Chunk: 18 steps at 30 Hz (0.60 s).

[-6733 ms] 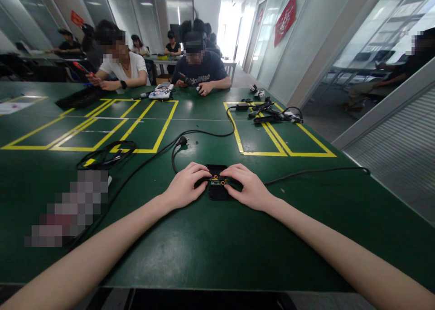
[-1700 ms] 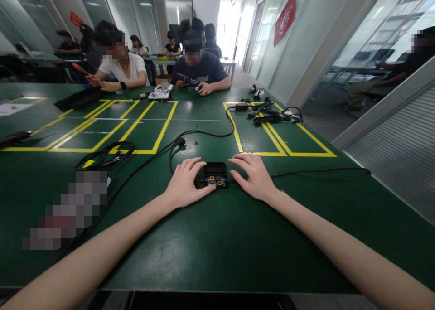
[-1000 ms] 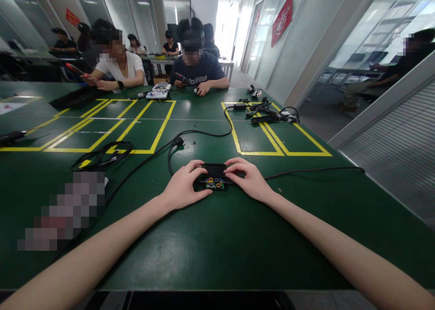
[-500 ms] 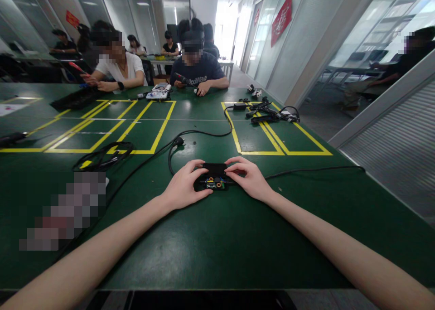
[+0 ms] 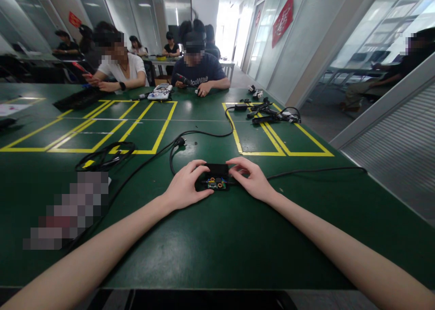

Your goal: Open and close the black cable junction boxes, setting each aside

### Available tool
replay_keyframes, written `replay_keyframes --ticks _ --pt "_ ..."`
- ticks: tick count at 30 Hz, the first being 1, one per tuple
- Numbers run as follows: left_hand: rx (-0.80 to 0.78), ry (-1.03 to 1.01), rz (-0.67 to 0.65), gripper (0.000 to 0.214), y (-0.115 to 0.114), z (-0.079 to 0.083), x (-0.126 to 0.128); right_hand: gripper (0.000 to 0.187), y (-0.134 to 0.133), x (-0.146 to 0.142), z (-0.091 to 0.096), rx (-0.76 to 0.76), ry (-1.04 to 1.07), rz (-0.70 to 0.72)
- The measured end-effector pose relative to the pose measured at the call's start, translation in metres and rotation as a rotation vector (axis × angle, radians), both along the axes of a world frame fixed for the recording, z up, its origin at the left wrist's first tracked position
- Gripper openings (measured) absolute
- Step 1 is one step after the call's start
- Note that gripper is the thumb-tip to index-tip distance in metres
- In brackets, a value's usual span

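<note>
Green work table (image 5: pixel 204 242) marked with yellow tape (image 5: pixel 156 138), two co-workers seated at its far side, in a glass-partitioned room. On the near part of the table, between the wearer's hands, lies an opened black case (image 5: pixel 217 169) with an exposed circuit board (image 5: pixel 216 183) in its nearer half. The left hand (image 5: pixel 185 185) grasps the case's left side between fingers and thumb; the right hand (image 5: pixel 249 181), fingers curled, meets its far right corner, though whether it grips cannot be told, and a black cable (image 5: pixel 316 170) extends rightward beyond.
</note>
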<state>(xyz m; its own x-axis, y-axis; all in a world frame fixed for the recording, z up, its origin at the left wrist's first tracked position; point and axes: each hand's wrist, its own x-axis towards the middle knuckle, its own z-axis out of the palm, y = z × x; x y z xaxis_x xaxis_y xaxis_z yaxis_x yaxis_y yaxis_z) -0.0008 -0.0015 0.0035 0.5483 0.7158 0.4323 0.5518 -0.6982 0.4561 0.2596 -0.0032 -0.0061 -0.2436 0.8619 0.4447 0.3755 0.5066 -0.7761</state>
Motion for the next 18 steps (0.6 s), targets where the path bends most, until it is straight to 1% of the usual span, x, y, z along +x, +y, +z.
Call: replay_keyframes --ticks 4,8,11,14,18 --pt "-0.013 -0.009 -0.005 0.054 -0.001 0.0022 0.0 0.023 -0.0016 0.0003 0.0024 -0.025 0.02 0.004" --pt "-0.03 -0.003 -0.041 0.051 -0.0013 0.0017 -0.0005 0.023 -0.0033 -0.0001 0.0028 -0.082 0.03 0.057" --pt "-0.047 -0.025 -0.058 0.05 -0.0013 0.0007 -0.0011 0.024 -0.0029 -0.0003 0.0022 -0.09 0.014 0.068" --pt "-0.06 -0.035 -0.071 0.049 -0.0014 0.0006 -0.0015 0.03 -0.0012 0.0002 0.0023 -0.094 -0.05 0.066" --pt "-0.06 -0.044 -0.084 0.054 -0.001 0.001 -0.0015 0.025 0.0 0.0012 0.0036 -0.107 -0.144 0.064"
